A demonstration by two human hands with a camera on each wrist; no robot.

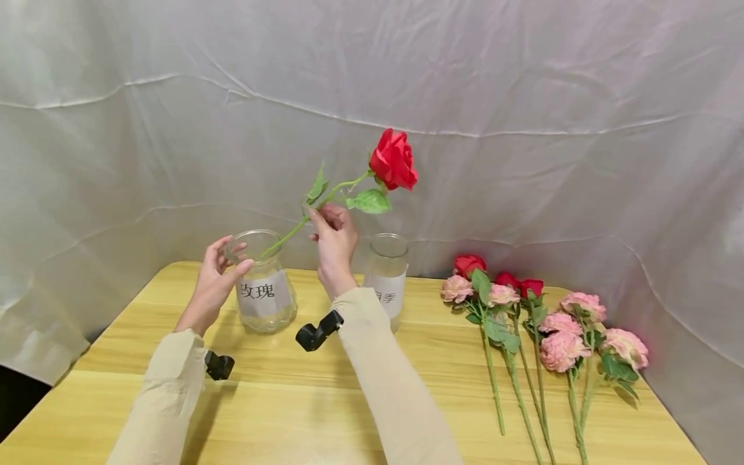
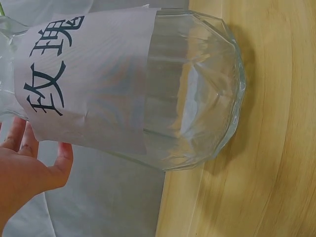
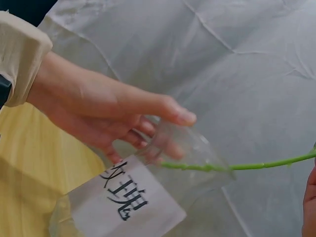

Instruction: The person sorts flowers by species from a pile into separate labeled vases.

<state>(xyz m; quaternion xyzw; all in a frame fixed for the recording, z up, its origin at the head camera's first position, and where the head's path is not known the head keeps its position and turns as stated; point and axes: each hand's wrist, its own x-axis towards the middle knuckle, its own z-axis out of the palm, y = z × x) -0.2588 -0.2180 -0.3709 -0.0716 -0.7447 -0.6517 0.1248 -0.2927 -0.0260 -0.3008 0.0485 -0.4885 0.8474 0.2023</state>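
Observation:
In the head view, my left hand [image 1: 210,282] holds a clear glass vase [image 1: 266,321] at its neck, thumb on the near side and fingers behind. The vase stands upright on the table and bears a white paper label [image 2: 98,84] with black characters. My right hand [image 1: 337,248] pinches the green stem of a red rose [image 1: 394,160] partway down. Its bloom leans up to the right, and the lower stem [image 3: 197,167] slants into the vase mouth, as the right wrist view also shows.
A second labelled glass vase [image 1: 388,261] stands just right of the first, partly behind my right arm. On the right of the wooden table [image 1: 273,420] lie several pink flowers [image 1: 564,351] and some red roses [image 1: 469,264]. A grey cloth [image 1: 232,148] hangs behind.

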